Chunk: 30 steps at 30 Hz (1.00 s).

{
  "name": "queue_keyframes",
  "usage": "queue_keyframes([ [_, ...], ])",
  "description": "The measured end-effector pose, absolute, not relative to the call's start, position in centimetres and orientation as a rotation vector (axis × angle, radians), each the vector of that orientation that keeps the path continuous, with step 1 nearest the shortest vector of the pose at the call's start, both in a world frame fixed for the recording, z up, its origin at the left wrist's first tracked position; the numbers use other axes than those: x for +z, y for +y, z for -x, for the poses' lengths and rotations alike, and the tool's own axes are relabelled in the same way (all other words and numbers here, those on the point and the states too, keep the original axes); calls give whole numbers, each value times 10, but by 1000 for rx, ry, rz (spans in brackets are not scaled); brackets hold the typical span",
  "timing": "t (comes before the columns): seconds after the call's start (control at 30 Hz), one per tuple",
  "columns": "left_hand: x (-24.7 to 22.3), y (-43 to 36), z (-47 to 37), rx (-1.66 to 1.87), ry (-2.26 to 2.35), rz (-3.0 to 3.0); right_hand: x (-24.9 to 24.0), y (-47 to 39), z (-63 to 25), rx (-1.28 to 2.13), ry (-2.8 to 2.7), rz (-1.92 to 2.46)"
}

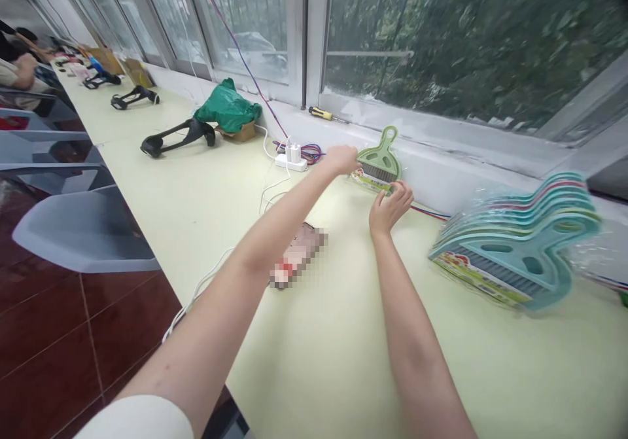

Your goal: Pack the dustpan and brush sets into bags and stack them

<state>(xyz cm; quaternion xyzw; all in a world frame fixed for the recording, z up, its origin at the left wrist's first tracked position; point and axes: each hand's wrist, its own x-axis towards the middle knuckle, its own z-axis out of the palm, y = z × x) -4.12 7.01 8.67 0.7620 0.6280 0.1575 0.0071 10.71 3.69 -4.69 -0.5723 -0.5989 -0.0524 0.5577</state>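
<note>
A green dustpan-and-brush set (383, 159) in clear packaging with a printed label leans upright near the wall under the window. My left hand (342, 159) is closed at the left edge of its package, fingertips partly hidden. My right hand (391, 208) grips the lower right corner, with its fingers curled over the edge. Between my forearms and below the set lies a phone (307, 246), its screen blurred, partly covered by my left forearm. To the right, several packaged blue dustpan-and-brush sets (513, 262) lean together in a row.
A white power strip (291, 162) with plugs and coiled cables sits left of my left hand. Farther along the table (171, 193) are a black headset-like frame (179, 137) and a green plastic bag (228, 106). A screwdriver (321, 113) lies on the sill; grey chairs (83, 229) line the left side.
</note>
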Motion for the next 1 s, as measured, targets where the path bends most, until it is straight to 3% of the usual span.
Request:
queue_keyframes([
  [0.17, 82, 12, -27, 751, 1736, -2312, -44, -14, -113, -23, -1301, 1345],
  [0.37, 19, -55, -75, 1182, 1523, -1852, -44, -98, -146, -37, -1122, 1477],
  [0.57, -48, -104, -76, 1090, 1552, -1561, -59, -132, -255, -387, -631, 1681],
  [0.73, -56, -109, -73, 1096, 1527, -1510, -73, -126, -332, -88, -729, 1801],
  [1.0, -50, -109, -75, 978, 1559, -1620, -73, -121, -338, -12, -835, 1919],
])
